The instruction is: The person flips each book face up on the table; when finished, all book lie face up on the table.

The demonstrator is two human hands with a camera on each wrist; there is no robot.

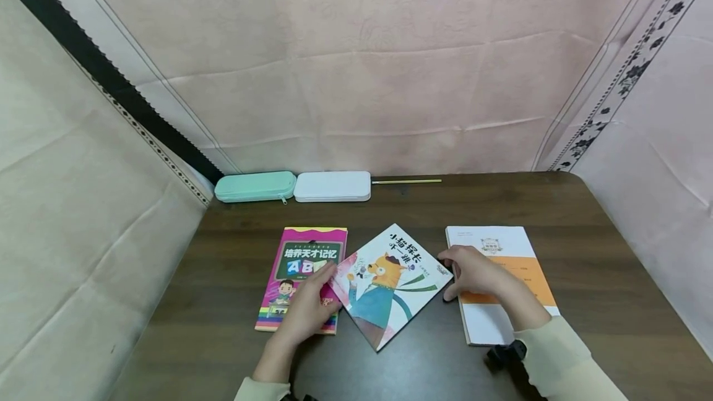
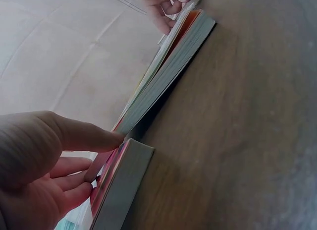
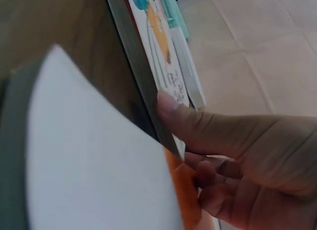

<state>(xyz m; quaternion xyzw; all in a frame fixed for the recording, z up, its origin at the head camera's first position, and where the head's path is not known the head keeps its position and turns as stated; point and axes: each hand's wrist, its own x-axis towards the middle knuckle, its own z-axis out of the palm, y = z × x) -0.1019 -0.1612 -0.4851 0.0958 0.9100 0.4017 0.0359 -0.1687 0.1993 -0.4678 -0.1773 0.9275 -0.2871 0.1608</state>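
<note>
A picture book (image 1: 390, 286) with an orange cartoon animal in a blue dress on its white cover lies turned cornerwise in the middle. My left hand (image 1: 309, 303) grips its left corner, the thumb on the near edge and the fingers on the far one. At the right corner, my right hand (image 1: 478, 274) holds the book between thumb and fingers. Beneath the left hand is a pink book (image 1: 272, 293) with a green panel, overlapped by the picture book's corner. A white book with an orange band (image 1: 490, 323) lies partly under my right hand and wrist.
Along the back edge of the wooden table (image 1: 418, 364) lie a mint zip case (image 1: 253, 187), a white case (image 1: 333, 186) and a thin yellowish stick (image 1: 409, 181). Pale cloth (image 1: 390, 79) hangs behind the table and at both sides.
</note>
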